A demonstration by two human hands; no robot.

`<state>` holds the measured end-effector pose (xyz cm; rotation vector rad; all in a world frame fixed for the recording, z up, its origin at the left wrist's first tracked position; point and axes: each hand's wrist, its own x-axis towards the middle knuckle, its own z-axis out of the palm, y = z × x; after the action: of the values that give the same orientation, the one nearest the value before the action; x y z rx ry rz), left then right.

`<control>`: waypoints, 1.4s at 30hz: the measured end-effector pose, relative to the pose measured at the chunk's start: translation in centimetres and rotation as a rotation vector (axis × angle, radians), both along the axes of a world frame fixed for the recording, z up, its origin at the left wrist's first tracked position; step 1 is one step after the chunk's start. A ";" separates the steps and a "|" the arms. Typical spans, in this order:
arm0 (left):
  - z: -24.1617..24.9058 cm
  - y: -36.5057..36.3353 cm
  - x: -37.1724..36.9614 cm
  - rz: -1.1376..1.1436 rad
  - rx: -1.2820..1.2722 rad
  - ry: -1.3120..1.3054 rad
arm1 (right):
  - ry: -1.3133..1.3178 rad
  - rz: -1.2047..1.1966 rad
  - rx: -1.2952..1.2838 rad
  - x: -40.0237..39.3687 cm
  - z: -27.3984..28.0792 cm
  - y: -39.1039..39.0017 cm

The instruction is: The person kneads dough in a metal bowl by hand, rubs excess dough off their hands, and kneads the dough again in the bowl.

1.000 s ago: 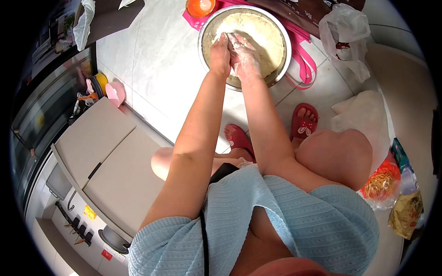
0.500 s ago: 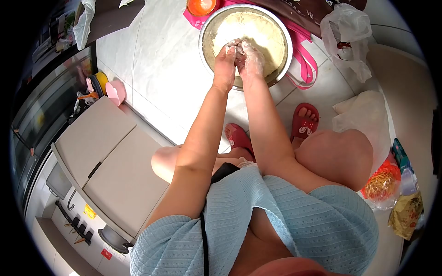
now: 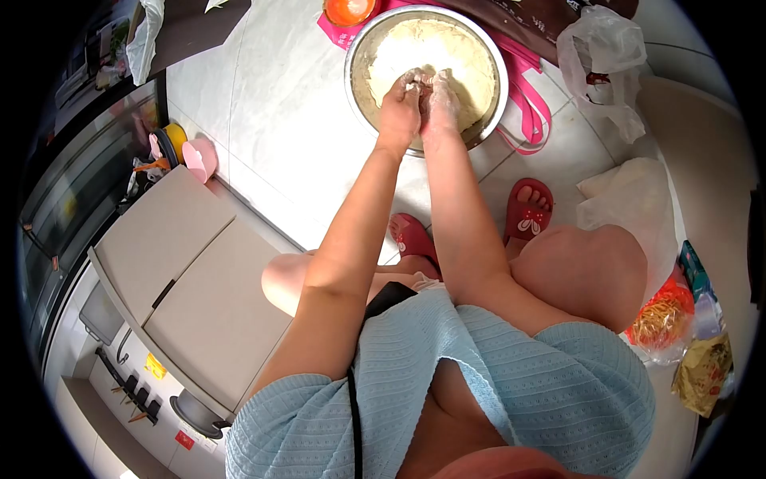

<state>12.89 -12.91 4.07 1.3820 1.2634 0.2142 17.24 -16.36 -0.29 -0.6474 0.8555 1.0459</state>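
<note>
A round metal bowl (image 3: 499, 100) stands on the tiled floor with a wide mass of pale dough or flour (image 3: 459, 48) in it. Over the near part of the bowl, my left hand (image 3: 401, 104) and my right hand (image 3: 440, 104) are held close together. White floury residue coats the fingers of both. My left fingers are curled inward, pressed towards my right hand. Whatever lies between the two hands is too small and hidden to name.
An orange bowl (image 3: 349, 9) sits behind the metal bowl at its left. Pink straps (image 3: 531, 120) and a clear plastic bag (image 3: 602, 64) lie to the right. A grey cabinet (image 3: 215, 303) is at the left; packaged food (image 3: 664, 319) is at the right.
My left hand has shifted slightly right and its fingers have curled more. My right hand has turned a little beside it. The bowl stays in place.
</note>
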 end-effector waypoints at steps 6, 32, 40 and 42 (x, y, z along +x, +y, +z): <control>2.4 -2.3 1.1 0.106 -0.109 -0.090 | -0.091 -0.169 0.351 1.8 2.3 -0.1; 1.6 5.2 3.1 0.050 -0.040 0.629 | 0.269 -0.230 0.651 -1.2 1.1 0.3; 2.1 0.6 0.3 0.330 -0.477 -0.095 | 0.144 -0.267 0.496 0.2 2.0 -0.7; 3.5 -1.0 0.6 0.353 -0.507 -0.217 | 0.065 -0.305 0.561 0.3 1.2 -0.8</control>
<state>13.49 -13.90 7.60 0.6816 1.2611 0.2564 17.52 -17.14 0.90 -0.0083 0.6465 0.9697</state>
